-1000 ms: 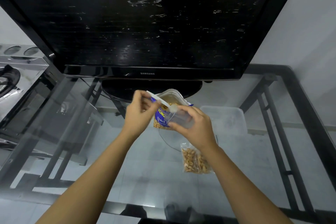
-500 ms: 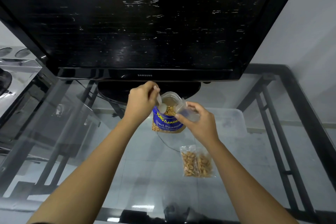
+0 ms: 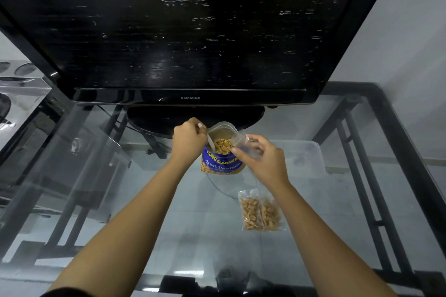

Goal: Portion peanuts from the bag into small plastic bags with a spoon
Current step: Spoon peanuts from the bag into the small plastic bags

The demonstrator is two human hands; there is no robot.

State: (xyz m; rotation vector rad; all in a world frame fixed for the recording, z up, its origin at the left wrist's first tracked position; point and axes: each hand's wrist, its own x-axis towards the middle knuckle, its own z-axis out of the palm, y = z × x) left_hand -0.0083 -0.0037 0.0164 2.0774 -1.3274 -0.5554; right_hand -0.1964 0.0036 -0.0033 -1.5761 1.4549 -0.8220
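Note:
A blue peanut bag (image 3: 220,163) stands open on the glass table, peanuts showing at its mouth. My left hand (image 3: 189,138) grips a white plastic spoon (image 3: 210,142) whose bowl dips into the bag at its left side. Just right of the bag's mouth, my right hand (image 3: 261,155) pinches a small clear plastic bag (image 3: 243,141) by its rim; it looks empty. Two small filled bags of peanuts (image 3: 261,211) lie flat on the glass, nearer to me and to the right.
A large black television (image 3: 190,31) on an oval base stands right behind the peanut bag. The glass tabletop (image 3: 120,200) has a black metal frame; a translucent plastic box (image 3: 306,157) shows at the right. A steel counter is at far left.
My left hand turned the spoon from lying across the bag's top to pointing down into the peanuts. My right hand drew the small clear bag a little right of the mouth.

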